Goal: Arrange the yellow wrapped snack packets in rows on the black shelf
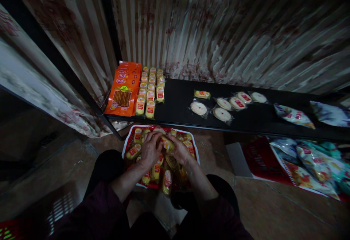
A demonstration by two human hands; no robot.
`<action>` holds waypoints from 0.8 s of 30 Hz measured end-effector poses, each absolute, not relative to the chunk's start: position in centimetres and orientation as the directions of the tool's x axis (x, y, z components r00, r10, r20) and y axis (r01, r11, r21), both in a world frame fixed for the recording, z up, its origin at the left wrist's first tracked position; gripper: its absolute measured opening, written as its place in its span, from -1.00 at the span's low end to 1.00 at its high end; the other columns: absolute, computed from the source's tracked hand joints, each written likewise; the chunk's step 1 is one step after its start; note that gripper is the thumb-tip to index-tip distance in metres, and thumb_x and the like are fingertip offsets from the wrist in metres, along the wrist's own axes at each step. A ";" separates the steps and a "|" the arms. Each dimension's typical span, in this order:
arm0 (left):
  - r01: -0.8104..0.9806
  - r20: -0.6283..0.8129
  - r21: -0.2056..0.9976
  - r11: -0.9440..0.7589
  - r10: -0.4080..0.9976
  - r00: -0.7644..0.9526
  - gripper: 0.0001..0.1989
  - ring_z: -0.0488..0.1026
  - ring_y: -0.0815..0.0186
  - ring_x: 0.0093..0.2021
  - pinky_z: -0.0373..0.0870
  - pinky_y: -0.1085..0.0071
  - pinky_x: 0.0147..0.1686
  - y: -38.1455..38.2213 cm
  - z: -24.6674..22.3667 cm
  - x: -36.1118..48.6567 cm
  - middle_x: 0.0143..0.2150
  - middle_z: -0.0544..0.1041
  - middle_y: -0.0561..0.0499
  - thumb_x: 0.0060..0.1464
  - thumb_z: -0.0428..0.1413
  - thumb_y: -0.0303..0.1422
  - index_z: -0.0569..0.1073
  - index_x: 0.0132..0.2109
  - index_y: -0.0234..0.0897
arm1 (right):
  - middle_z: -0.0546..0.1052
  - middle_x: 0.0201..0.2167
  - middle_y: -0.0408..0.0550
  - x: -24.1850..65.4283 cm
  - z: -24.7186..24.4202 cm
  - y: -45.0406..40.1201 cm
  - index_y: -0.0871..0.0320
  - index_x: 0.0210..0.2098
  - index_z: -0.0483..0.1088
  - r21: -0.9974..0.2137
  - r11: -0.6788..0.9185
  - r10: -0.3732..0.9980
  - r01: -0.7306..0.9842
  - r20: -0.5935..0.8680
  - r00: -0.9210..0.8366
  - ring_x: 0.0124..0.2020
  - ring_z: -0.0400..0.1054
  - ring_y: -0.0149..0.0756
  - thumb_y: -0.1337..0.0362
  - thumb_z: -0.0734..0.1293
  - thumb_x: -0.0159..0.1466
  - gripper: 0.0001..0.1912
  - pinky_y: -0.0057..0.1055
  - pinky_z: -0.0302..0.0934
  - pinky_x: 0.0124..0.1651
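Observation:
Above a white-rimmed red basket [197, 152] on the floor, my two hands come together. The basket is full of small yellow snack cakes in clear wrappers with orange-red labels. My left hand [150, 149] is closed, its fingers curled at the near side of a wrapped snack cake [167, 144]. From the other side my right hand [179, 152] grips the same cake. Some fingertips are hidden behind it. Just beyond the basket, rows of the same wrapped cakes [150, 96] stand on a low black shelf [175, 98], beside overlapping orange snack pouches [123, 90].
Farther right on the shelf lie a single yellow cake [202, 94], several round pale wrapped biscuits [199, 109] and two plastic bags [294, 115]. A red and white box [257, 160] of bagged snacks stands below. Curtains [191, 25] hang behind; a dark post [109, 18] rises at left.

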State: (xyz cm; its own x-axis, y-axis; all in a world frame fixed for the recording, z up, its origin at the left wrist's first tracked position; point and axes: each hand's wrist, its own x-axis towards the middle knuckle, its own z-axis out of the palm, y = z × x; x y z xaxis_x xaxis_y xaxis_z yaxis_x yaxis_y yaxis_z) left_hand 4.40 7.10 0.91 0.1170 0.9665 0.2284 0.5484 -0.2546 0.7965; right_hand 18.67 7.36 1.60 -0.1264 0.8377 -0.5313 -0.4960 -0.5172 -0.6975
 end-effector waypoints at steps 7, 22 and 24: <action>0.421 0.130 0.883 -0.210 0.969 0.210 -0.69 0.35 0.20 0.09 0.24 0.16 0.14 7.3 0.7 4.4 0.04 0.46 -0.06 0.08 0.06 -0.42 0.44 0.00 -0.20 | 0.59 -0.38 0.00 19.4 3.5 7.7 0.16 -0.21 0.45 -0.708 -0.595 0.792 -0.381 -0.596 -0.130 -0.48 0.45 -0.33 -0.10 0.27 0.21 -0.56 -0.59 0.08 -0.68; 0.115 -0.105 0.988 0.104 0.995 0.002 -0.83 0.38 0.37 -0.39 0.32 0.43 -0.32 7.7 0.1 4.8 -0.41 0.44 0.09 0.01 0.11 -0.24 0.36 -0.31 -0.24 | 0.57 -0.45 -0.05 19.5 4.3 7.7 0.14 -0.33 0.49 -0.800 -0.394 0.917 -0.452 -0.377 -0.131 -0.51 0.38 -0.40 -0.17 0.31 0.13 -0.53 -0.51 0.14 -0.52; 0.041 -0.102 0.994 0.101 0.995 0.011 -0.82 0.37 0.39 -0.41 0.33 0.44 -0.35 7.7 0.2 4.9 -0.42 0.42 0.10 0.00 0.12 -0.24 0.34 -0.33 -0.24 | 0.58 -0.39 -0.08 19.4 4.1 7.6 0.11 -0.25 0.50 -0.821 -0.336 0.939 -0.462 -0.333 -0.091 -0.47 0.38 -0.40 -0.07 0.41 0.07 -0.59 -0.49 0.17 -0.46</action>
State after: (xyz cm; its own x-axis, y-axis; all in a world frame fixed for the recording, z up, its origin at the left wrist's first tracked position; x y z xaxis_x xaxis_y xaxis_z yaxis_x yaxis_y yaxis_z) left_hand 4.89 7.69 0.23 0.0114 0.9947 -0.1018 0.0407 0.1013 0.9940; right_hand 19.40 7.58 4.09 -0.0914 0.9386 -0.3327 -0.4619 -0.3359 -0.8208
